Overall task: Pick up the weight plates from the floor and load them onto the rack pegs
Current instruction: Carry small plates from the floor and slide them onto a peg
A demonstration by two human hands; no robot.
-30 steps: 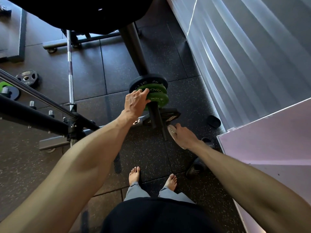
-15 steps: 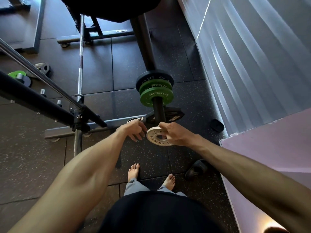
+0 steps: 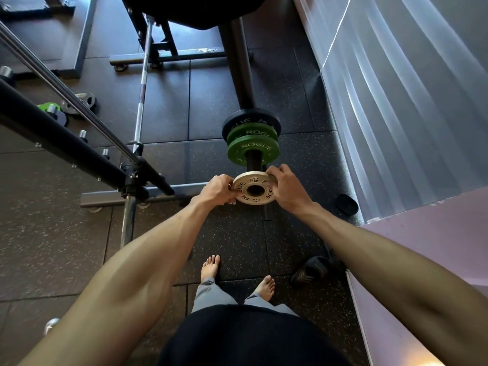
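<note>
- Small pale plate (image 3: 265,198) (lettered ROGUE, with a 0.5 mark): is being held off the floor (image 3: 79,247) by both rims, its face turned up toward the camera, just in front of the front green plate and over the line of the peg. Whether the peg is passing through its hole cannot be told.
- Left hand (image 3: 217,190): is pinching the plate's left rim, fingers curled close together around the edge.
- Right hand (image 3: 286,187): is gripping the plate's right rim, fingers bent and clamped over the upper right edge.
- Peg (image 3: 254,159): black, is sticking out toward the person; a short bare stretch is showing between the front green plate and the pale plate.
- Front green plate (image 3: 253,150): is sitting on the peg, touching the rear green plate (image 3: 250,134) behind it.
- Black plate (image 3: 249,120): larger, is sitting behind both green ones on the same peg.
- Barbell (image 3: 142,83): is lying on the floor, left of the peg, well apart from it.
- Grey plate (image 3: 83,100) and another green plate (image 3: 47,106): are lying on the floor at far left, partly hidden by a black beam (image 3: 60,143).
- Bare feet (image 3: 210,266): are standing on the floor below the hands.
- Dark shoe (image 3: 313,269): is lying to the right of the feet, beside a pink surface (image 3: 435,247).
</note>
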